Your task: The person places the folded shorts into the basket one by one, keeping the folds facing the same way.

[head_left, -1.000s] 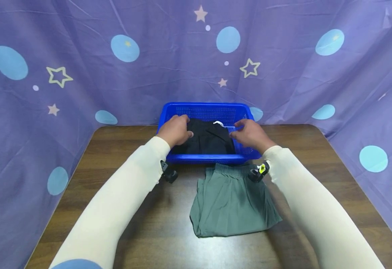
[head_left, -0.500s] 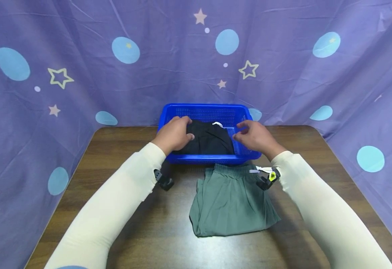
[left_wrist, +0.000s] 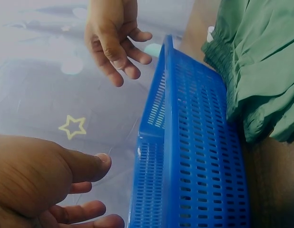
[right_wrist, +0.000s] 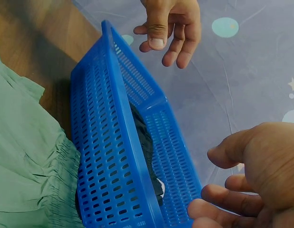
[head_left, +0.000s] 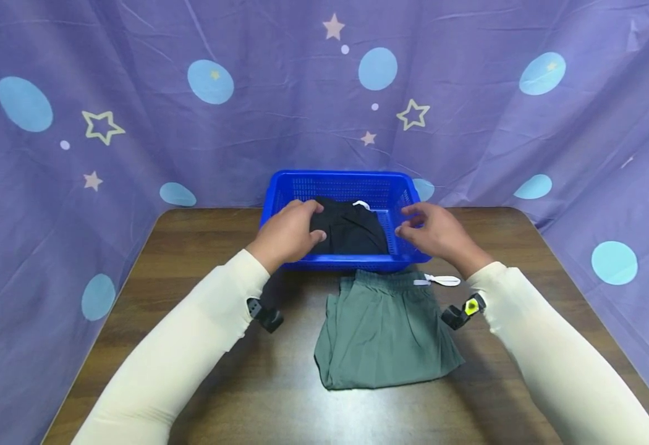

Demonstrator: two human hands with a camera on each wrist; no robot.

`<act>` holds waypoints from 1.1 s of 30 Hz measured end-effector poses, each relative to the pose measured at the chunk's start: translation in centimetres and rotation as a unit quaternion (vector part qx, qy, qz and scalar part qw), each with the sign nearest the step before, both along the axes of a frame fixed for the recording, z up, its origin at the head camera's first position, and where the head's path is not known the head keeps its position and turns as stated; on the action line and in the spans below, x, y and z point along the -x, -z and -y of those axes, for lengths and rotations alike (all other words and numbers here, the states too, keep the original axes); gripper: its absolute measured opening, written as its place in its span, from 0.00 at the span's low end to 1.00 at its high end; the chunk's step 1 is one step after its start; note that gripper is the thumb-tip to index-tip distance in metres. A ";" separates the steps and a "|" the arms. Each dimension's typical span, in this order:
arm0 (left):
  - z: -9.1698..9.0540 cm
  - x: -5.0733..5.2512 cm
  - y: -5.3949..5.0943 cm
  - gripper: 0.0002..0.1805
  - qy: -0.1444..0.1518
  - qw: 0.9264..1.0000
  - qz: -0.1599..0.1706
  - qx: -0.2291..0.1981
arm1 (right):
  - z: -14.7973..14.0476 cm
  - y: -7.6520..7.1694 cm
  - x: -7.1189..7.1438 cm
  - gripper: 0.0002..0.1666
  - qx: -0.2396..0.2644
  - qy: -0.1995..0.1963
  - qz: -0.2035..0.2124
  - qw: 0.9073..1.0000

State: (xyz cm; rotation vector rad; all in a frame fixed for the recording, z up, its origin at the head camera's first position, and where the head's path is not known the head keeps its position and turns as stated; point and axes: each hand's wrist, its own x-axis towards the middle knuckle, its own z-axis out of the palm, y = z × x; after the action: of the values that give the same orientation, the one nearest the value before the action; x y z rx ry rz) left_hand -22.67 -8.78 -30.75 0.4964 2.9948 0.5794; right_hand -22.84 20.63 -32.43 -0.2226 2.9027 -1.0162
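Folded black clothing (head_left: pixel 352 228) with a white drawstring lies inside the blue basket (head_left: pixel 335 261). My left hand (head_left: pixel 287 236) hovers over the basket's left part, fingers loosely bent, holding nothing. Above the right part is my right hand (head_left: pixel 437 232), also holding nothing. Both wrist views show the hands above the rim, apart from the basket (left_wrist: pixel 199 142) and from the clothing (right_wrist: pixel 146 147). Green folded shorts (head_left: pixel 386 334) lie on the table in front of the basket, with a white drawstring loop at their upper right.
The wooden table (head_left: pixel 202 247) carries the basket near its back edge. Behind and at both sides hangs a purple curtain (head_left: pixel 302 142) with stars and blue ovals.
Both hands have moved slightly toward the body, the right one also to the right. More of the green shorts' drawstring shows. The basket and clothing have stayed in place.
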 end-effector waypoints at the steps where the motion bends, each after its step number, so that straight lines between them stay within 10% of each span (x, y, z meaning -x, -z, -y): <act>1: 0.0 -0.2 0.0 0.29 0.001 1.000 0.000 -0.001 | -0.1 0.0 -0.2 0.30 0.003 0.000 0.001 1.000; 33: 1.7 -4.4 2.6 0.16 0.027 0.999 0.024 -0.007 | -2.7 0.5 -4.6 0.29 0.034 -0.010 -0.027 0.999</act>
State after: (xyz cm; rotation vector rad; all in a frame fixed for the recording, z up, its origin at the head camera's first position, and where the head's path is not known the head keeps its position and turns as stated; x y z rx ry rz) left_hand -18.24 -10.48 -33.32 0.5540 2.9242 0.6008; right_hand -18.20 23.34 -32.95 -0.2871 2.9100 -1.1233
